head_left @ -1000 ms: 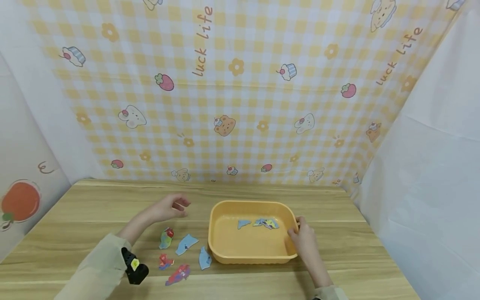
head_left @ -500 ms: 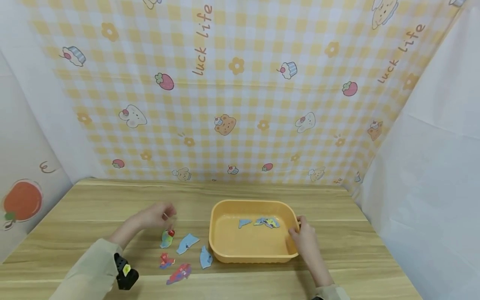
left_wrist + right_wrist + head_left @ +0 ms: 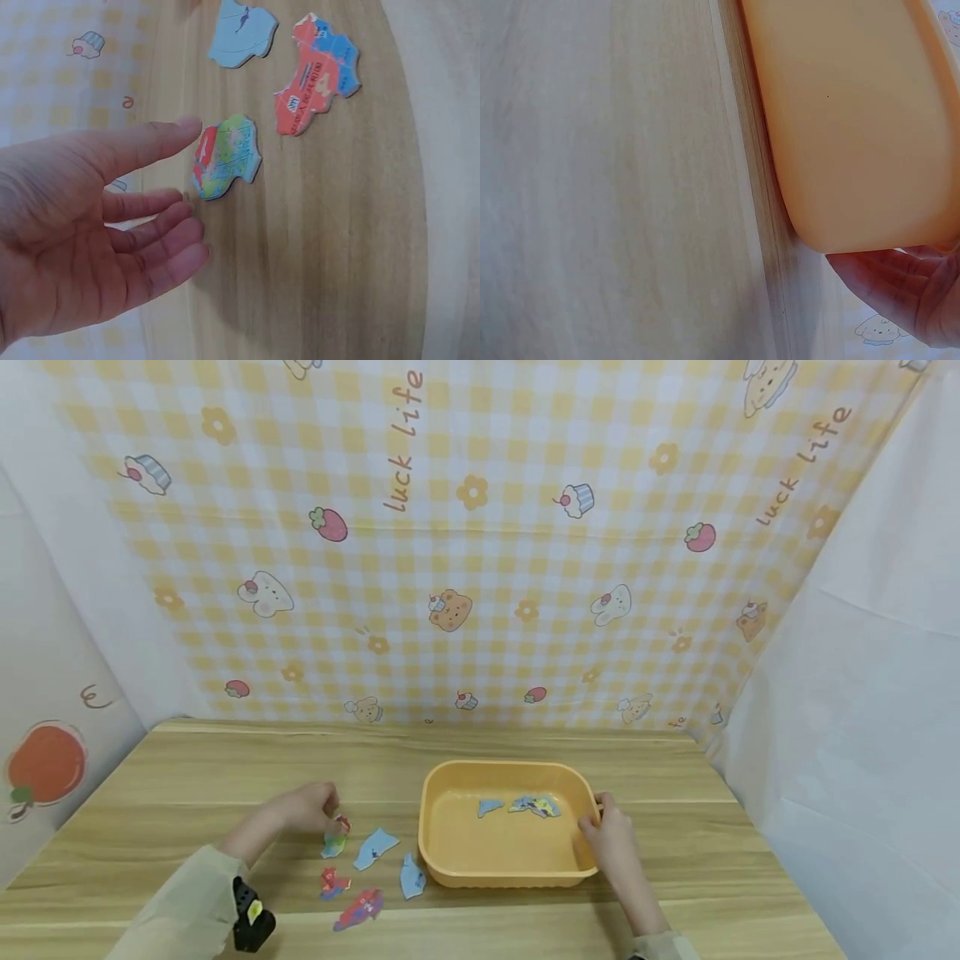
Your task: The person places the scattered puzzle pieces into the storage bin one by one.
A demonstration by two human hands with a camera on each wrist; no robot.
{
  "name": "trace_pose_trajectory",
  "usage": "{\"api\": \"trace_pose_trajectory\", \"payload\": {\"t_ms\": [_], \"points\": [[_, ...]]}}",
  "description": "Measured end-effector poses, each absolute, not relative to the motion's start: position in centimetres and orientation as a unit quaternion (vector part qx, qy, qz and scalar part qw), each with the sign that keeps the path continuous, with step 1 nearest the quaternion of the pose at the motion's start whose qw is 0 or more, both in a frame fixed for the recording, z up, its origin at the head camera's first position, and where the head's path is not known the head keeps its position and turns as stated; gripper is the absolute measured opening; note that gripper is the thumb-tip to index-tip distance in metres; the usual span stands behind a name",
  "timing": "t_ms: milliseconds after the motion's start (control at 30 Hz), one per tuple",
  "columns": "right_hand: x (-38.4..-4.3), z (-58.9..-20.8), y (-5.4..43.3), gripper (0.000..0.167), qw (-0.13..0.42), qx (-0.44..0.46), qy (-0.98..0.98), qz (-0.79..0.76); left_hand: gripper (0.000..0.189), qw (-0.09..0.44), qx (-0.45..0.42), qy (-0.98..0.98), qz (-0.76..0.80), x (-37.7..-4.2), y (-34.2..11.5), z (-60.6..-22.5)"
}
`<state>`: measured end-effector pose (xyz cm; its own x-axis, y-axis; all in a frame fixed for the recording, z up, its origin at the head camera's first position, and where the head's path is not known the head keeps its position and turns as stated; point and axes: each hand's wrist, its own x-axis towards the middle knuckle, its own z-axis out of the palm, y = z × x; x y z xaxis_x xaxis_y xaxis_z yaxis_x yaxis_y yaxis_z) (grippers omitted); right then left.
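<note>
My left hand hovers at a green puzzle piece with a red corner. In the left wrist view its thumb and fingers are spread apart beside that green piece, with nothing held between them. My right hand grips the right end of a yellow plastic bin, thumb over the rim. Seen from the right wrist, the fingers are behind the bin's end and partly hidden. Inside the bin lie a small blue piece and a blue-yellow piece.
Near the green piece lie a red-blue piece, a pink-purple piece and two light blue pieces, one farther back, the other beside the bin. A checked cloth hangs behind the wooden table.
My left hand has come left and down from beside the bin to the green puzzle piece. My right hand and the bin have stayed in place.
</note>
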<state>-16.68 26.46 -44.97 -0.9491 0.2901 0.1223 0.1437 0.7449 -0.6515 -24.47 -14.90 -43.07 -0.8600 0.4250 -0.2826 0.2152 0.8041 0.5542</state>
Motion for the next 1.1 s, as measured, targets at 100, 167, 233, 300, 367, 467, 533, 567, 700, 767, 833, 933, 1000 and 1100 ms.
{"api": "trace_pose_trajectory", "payload": {"t_ms": [100,167,233,300,367,467,533,567,700,767,833,933,1000,1100], "points": [[-16.7,-44.9,26.5,0.035,0.112,-0.115,-0.928,0.336,0.039,0.192,0.165,0.933,0.254,-24.3,-14.7,-43.0],[-16.7,-44.9,26.4,0.035,0.111,-0.114,-0.928,0.337,0.04,0.188,0.161,0.936,0.252,-24.1,-14.5,-43.0],[-16.6,-44.8,26.4,0.035,0.11,-0.113,-0.928,0.338,0.04,0.183,0.155,0.938,0.249,-24.0,-14.3,-43.0],[-16.5,-44.8,26.4,0.035,0.109,-0.112,-0.928,0.339,0.039,0.18,0.15,0.941,0.245,-23.8,-14.1,-43.1],[-16.5,-44.7,26.4,0.034,0.11,-0.111,-0.928,0.339,0.037,0.178,0.143,0.942,0.245,-23.7,-13.9,-43.1],[-16.4,-44.7,26.3,0.035,0.112,-0.11,-0.927,0.339,0.034,0.182,0.134,0.942,0.247,-23.5,-13.7,-43.1],[-16.4,-44.7,26.3,0.035,0.111,-0.11,-0.927,0.34,0.033,0.186,0.123,0.942,0.252,-23.5,-13.6,-43.0],[-16.4,-44.7,26.3,0.035,0.11,-0.111,-0.927,0.341,0.033,0.189,0.116,0.942,0.253,-23.5,-13.5,-43.0],[-16.3,-44.8,26.5,0.035,0.104,-0.114,-0.925,0.348,0.035,0.214,0.083,0.941,0.249,-23.8,-13.1,-43.1],[-16.2,-44.9,26.5,0.035,0.102,-0.117,-0.923,0.351,0.037,0.227,0.069,0.94,0.244,-24.0,-12.9,-43.1],[-16.2,-44.9,26.5,0.034,0.107,-0.116,-0.925,0.346,0.039,0.237,0.064,0.939,0.241,-24.2,-12.9,-43.0],[-16.2,-44.9,26.4,0.034,0.109,-0.115,-0.926,0.344,0.039,0.244,0.061,0.937,0.244,-24.3,-13.0,-43.0],[-16.3,-44.9,26.4,0.034,0.111,-0.113,-0.927,0.341,0.039,0.246,0.061,0.935,0.249,-24.4,-13.0,-43.0],[-16.3,-44.8,26.3,0.035,0.108,-0.111,-0.926,0.344,0.037,0.243,0.064,0.935,0.251,-24.4,-13.2,-43.1]]}}
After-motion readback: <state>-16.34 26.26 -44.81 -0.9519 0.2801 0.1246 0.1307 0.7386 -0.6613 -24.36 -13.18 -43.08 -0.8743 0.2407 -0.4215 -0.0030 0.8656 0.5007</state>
